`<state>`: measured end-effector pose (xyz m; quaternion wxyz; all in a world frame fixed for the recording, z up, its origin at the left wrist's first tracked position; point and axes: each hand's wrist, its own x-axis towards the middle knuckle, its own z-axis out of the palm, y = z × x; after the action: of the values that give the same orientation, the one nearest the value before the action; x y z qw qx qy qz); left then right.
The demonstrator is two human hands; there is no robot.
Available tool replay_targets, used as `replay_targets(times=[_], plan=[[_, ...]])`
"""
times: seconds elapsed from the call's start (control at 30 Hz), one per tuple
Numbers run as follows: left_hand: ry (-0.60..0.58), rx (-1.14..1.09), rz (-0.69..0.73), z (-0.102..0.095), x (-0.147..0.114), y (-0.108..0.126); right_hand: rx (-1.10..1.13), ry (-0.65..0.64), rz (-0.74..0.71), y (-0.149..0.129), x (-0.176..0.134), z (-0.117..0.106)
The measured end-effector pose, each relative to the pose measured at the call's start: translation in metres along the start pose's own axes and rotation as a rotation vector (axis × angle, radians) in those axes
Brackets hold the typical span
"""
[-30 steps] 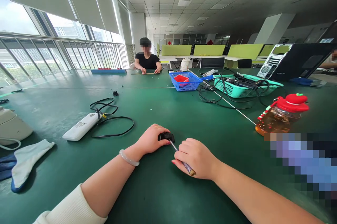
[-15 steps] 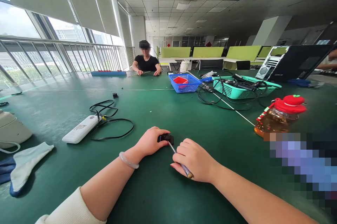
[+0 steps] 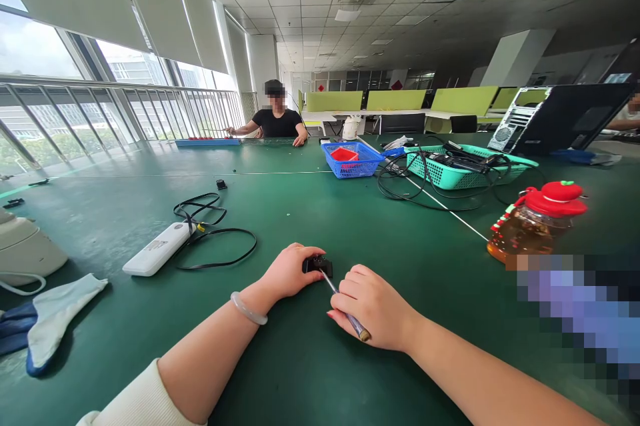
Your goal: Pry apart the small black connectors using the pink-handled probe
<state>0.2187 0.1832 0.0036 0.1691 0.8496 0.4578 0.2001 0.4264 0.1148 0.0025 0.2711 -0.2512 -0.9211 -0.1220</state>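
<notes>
My left hand (image 3: 291, 269) pinches a small black part (image 3: 326, 265) against the green tabletop, its thumb and fingers around the part's left end. What kind of part it is I cannot make out. In my right hand (image 3: 373, 306) is a screwdriver (image 3: 363, 329), fingers closed around its handle. The shaft slants up and to the left, and its tip meets the near side of the black part. Fingers hide much of the handle.
On the left lie a white power strip (image 3: 159, 249) with a black cord and a blue-white glove (image 3: 65, 319). A blue basket (image 3: 353, 163), a teal basket (image 3: 450, 176) with cables and a red-lidded jar (image 3: 535, 223) stand to the right. Across the table sits a person (image 3: 277, 121).
The view has shifted slightly, moving most things a little to the right. Both hands keep their hold. The person opposite has reached an arm toward the long blue tray.
</notes>
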Motion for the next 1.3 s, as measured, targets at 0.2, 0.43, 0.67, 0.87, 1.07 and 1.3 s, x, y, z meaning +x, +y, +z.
replay_targets(times=[0.2,0.43,0.67,0.87,1.07,1.3], plan=[[0.005,-0.005,-0.006,-0.0001,0.0002,0.0008,0.007,-0.027,0.001,0.0001,-0.0005,0.0014],[0.016,0.002,0.014,0.0008,-0.0005,-0.0007,-0.008,-0.08,0.0,0.0005,-0.0017,0.0022],[0.007,0.001,0.007,-0.0008,0.0003,-0.0001,-0.001,-0.081,-0.008,0.0006,-0.0013,0.0021],[0.002,-0.015,-0.027,-0.0013,0.0004,0.0,0.011,-0.085,-0.01,0.0015,-0.0022,0.0034],[0.007,-0.012,-0.007,-0.0009,0.0009,-0.0005,0.018,-0.094,-0.017,0.0016,-0.0018,0.0041],[-0.004,-0.008,-0.026,-0.0014,0.0011,0.0015,0.008,-0.041,-0.017,0.0016,-0.0011,0.0032]])
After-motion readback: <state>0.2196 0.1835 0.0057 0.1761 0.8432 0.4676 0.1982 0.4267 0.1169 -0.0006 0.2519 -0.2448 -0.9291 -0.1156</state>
